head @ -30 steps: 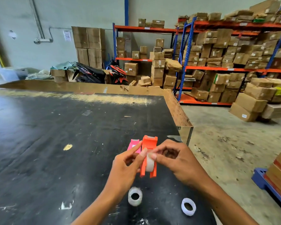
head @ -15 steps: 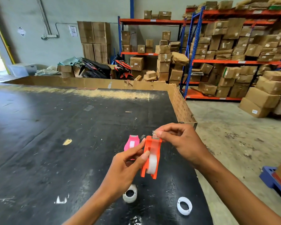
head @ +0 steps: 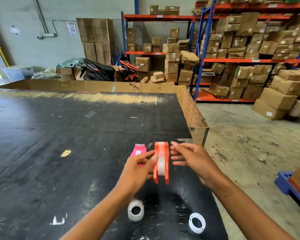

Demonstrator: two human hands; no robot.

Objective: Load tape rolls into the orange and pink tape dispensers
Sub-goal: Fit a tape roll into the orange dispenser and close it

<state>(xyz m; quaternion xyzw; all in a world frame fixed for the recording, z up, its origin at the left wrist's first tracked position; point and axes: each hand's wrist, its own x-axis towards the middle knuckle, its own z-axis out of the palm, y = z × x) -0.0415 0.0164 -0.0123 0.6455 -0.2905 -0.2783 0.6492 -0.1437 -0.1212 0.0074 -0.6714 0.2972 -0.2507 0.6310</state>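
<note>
Here, the bright orange plastic tape dispenser point(head: 161, 161) is held up in the air above the big black counter point(head: 59, 153), near its right edge. A clear roll of tape point(head: 161, 163) sits inside it, between its two orange side walls. The left hand point(head: 137, 172) holds the dispenser: its fingers point(head: 148, 155) are closed on the left wall, with the thumb tip pressed by the tape. The right hand point(head: 192, 160) is just beside the dispenser on the other side. Its fingers point(head: 177, 154) are spread open and hold nothing; they look a bit blurry and do not seem to touch the orange plastic.

Just behind the left hand, the small pink plastic tape dispenser point(head: 139, 151) stands on the counter, partly hidden by the fingers. Closer to the person, two more things lie flat on the counter: a see-through roll of tape point(head: 135, 210) under the left arm, and a thin white plastic ring point(head: 197, 222) to its right. They are well apart from each other.

Beyond the counter are orange and blue shelves point(head: 206, 59) full of brown cardboard boxes point(head: 277, 99).
</note>
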